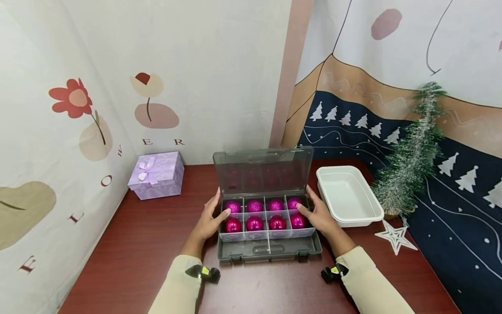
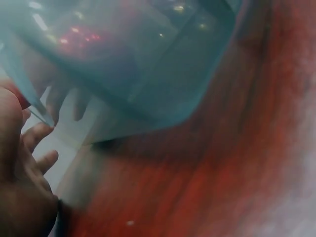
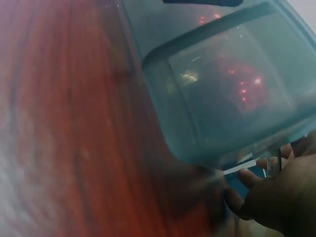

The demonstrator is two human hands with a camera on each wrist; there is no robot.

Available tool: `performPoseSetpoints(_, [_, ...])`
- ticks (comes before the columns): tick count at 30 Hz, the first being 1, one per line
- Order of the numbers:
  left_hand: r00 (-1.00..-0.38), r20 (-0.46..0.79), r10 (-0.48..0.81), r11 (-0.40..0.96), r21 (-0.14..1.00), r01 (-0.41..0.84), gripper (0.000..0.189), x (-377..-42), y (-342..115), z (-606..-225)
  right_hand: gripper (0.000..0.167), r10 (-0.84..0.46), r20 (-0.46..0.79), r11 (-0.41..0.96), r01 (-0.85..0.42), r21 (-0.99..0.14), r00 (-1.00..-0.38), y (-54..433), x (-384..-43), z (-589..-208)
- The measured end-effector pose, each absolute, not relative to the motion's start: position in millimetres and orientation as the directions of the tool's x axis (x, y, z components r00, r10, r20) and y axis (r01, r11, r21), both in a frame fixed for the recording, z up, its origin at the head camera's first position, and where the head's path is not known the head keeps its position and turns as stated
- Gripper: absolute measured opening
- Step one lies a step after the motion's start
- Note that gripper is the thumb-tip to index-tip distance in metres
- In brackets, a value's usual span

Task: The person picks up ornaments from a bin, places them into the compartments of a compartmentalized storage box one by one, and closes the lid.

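Note:
In the head view, a grey see-through plastic box [image 1: 243,250] has its hinged lid [image 1: 263,155] raised at the back. Shiny and glittery magenta baubles [image 1: 255,223] fill two rows of divided compartments; the front strip of the box holds none. My left hand [image 1: 206,223] grips the left side, thumb over the rim and fingers along the outside. On the right side, my right hand [image 1: 322,216] holds the box the same way. Both wrist views are blurred and show the box's walls beside the fingers. Whether the box touches the table, I cannot tell.
A lilac gift box [image 1: 157,176] with a bow sits at the back left. To the right stand a white tub [image 1: 349,221], a white star [image 1: 396,237] and a small frosted Christmas tree [image 1: 412,152]. Printed cloth walls border the dark red table [image 1: 149,253].

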State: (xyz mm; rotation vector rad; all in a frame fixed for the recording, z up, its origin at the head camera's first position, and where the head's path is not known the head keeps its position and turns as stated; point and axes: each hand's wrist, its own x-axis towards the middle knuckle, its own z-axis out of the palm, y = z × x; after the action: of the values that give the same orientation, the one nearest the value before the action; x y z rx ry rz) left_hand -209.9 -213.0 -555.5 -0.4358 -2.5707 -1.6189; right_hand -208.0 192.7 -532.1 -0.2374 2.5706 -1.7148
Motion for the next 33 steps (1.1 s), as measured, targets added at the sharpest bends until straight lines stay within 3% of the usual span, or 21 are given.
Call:
performPoseSetpoints(9, [-0.956, 0.217, 0.196, 0.393, 0.876, 0.279, 0.09, -213, -210, -545, 0.085, -0.185, 0.065, 0.341, -0.126, -0.932, -0.981, 192, -210, -525])
performPoseSetpoints(17, [-0.96, 0.248, 0.127, 0.48, 0.832, 0.279, 0.091, -206, -207, -537, 0.077, -0.208, 0.074, 0.348, -0.145, -0.926, -0.975, 194, -206, -518])
performPoseSetpoints(24, [-0.971, 0.13, 0.2, 0.454, 0.866, 0.21, 0.093, -199, -219, -520, 0.106, -0.253, 0.03, 0.203, -0.083, -0.976, -0.967, 195, -199, -498])
performPoseSetpoints(27, [-0.965, 0.132, 0.228, 0.443, 0.868, 0.224, 0.086, -196, -224, -514, 0.109, -0.273, 0.026, 0.171, -0.075, -0.982, -0.962, 196, -194, -488])
performPoseSetpoints(30, [-0.958, 0.162, 0.238, 0.484, 0.835, 0.262, 0.083, -191, -227, -507, 0.114, -0.267, 0.042, 0.209, -0.1, -0.973, -0.963, 197, -187, -478])
performPoseSetpoints(33, [-0.949, 0.17, 0.266, 0.522, 0.802, 0.29, 0.091, -185, -229, -498, 0.115, -0.25, 0.05, 0.295, -0.126, -0.947, -0.967, 198, -179, -471])
